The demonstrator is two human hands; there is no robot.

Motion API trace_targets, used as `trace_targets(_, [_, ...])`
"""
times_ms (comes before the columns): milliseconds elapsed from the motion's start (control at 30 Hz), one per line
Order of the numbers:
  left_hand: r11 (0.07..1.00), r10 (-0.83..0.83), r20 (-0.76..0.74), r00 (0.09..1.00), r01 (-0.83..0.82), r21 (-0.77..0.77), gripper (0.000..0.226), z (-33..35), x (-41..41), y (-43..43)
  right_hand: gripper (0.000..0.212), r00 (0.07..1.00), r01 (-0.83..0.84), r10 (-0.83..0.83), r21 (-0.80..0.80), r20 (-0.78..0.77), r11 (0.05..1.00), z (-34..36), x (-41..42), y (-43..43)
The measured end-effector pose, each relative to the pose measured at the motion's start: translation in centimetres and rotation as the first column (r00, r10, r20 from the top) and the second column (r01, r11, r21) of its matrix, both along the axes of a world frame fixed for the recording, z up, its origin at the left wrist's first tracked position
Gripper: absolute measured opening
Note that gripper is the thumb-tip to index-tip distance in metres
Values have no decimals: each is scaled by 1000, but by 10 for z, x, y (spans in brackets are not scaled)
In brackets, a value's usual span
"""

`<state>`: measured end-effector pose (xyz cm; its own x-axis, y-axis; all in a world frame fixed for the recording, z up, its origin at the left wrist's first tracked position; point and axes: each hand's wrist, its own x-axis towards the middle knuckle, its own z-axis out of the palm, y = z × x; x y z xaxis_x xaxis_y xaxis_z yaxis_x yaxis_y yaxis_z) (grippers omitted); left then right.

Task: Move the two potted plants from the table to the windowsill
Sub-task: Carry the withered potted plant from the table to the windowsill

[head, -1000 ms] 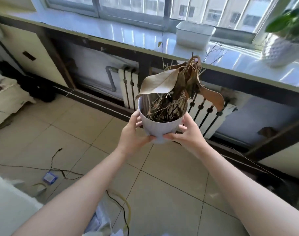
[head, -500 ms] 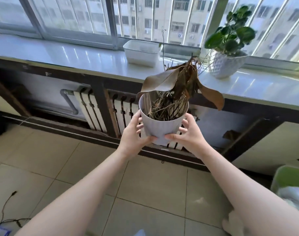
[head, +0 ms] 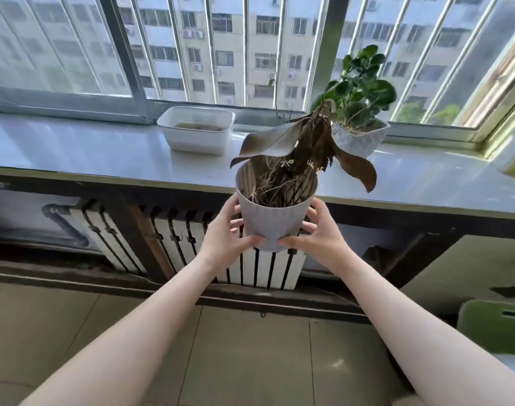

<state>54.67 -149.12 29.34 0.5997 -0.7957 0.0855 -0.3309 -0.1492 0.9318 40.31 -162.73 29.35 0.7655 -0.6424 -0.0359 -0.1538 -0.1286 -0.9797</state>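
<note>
I hold a white ribbed pot (head: 272, 219) with a withered brown plant in it, in the air just in front of the windowsill's (head: 104, 153) edge. My left hand (head: 224, 234) grips its left side near the base. My right hand (head: 320, 237) grips the right side. The pot is upright and its rim reaches just above the sill's front edge. A second plant with round green leaves stands in a white textured pot (head: 360, 139) on the windowsill, behind and to the right of the one I hold.
A white rectangular tub (head: 196, 131) sits on the sill, left of the held pot. Barred windows rise behind the sill. A white radiator (head: 268, 269) is mounted under it. A green stool (head: 493, 326) stands low at the right. The floor is tiled.
The view has swung up and closer to the window. Both hands have carried the withered plant's pot up toward the sill's edge. The green plant now lies directly behind it.
</note>
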Motion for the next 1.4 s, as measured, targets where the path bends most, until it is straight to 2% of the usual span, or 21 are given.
trace_targets(300, [998, -68, -11, 998, 68, 14, 81, 11, 64, -59, 89, 998, 70, -70, -14, 4, 997, -2, 60, -53])
trace_targets(433, [997, -82, -21, 996, 82, 5, 81, 9, 90, -87, 98, 998, 64, -63, -12, 7, 998, -2, 85, -81])
trace_targets(600, [999, -49, -35, 998, 49, 13, 88, 5, 122, -121, 88, 1000, 28, -29, -77, 0, 997, -5, 121, -120])
trace_targets(767, [1000, -2, -43, 999, 2, 17, 87, 2, 150, -148, 86, 999, -25, 25, 0, -35, 1000, -3, 153, -154])
trace_targets(1033, [1000, 15, -114, 993, -16, -6, 80, -10, 189, -180, 86, 996, -34, 36, 17, -83, 999, -6, 193, -183])
trace_targets(1267, [999, -31, -118, 993, 32, 6, 74, -27, 230, -207, 78, 988, -3, 8, 33, -151, 999, -18, 230, -205])
trace_targets(1400, [999, -45, -144, 989, 47, 12, 76, -30, 243, -219, 79, 983, 18, -12, 31, -183, 999, -20, 245, -220])
